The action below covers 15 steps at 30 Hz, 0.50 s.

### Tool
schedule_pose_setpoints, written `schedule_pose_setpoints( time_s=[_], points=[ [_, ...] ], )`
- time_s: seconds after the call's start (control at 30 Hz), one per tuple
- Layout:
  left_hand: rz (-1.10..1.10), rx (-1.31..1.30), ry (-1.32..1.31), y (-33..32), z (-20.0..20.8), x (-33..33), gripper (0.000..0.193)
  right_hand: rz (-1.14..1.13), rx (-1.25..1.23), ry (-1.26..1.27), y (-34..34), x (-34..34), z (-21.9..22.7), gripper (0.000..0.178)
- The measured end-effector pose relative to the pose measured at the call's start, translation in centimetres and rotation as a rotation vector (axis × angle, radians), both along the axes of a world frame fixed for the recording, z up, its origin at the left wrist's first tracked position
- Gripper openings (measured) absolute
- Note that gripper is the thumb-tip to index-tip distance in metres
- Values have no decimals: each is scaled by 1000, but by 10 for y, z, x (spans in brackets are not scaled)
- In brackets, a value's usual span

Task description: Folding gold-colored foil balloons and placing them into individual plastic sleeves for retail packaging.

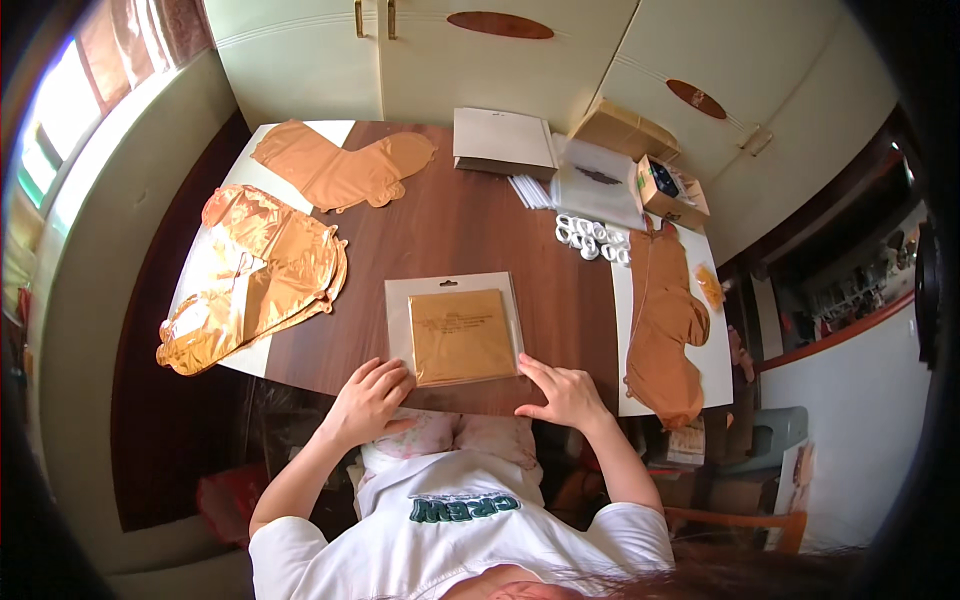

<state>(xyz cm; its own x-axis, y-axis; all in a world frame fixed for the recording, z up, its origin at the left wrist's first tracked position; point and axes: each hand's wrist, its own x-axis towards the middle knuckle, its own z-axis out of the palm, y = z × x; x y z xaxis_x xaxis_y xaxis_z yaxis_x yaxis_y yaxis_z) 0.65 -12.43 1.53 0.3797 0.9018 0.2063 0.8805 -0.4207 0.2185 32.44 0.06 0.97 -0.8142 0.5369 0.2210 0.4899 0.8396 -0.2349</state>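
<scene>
A clear flat packet (455, 328) with a folded gold foil sheet inside lies on the dark wooden table (470, 225) near its front edge. My left hand (368, 398) rests at the packet's lower left corner, fingers spread and touching it. At the lower right corner my right hand (563, 392) lies flat with fingertips on the packet's edge. Neither hand grips it.
Flat gold foil balloons lie at the left (255, 280), back left (340, 168) and right (665, 325). A stack of white cards (502, 140), small white rings (592, 238), a cardboard box (668, 190) and clear bags (600, 180) sit at the back. Cream cupboard doors stand behind.
</scene>
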Motion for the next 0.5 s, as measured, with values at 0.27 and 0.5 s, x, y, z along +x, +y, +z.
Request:
schedule_pose_setpoints(
  time_s=[0.27,0.5],
  points=[
    [-17,144,-53,-10,-23,-2,25,3,83,29,-28,4,-4,51],
    [100,141,-327,-10,-25,5,13,-67,189,191,-30,-3,-18,28]
  ],
)
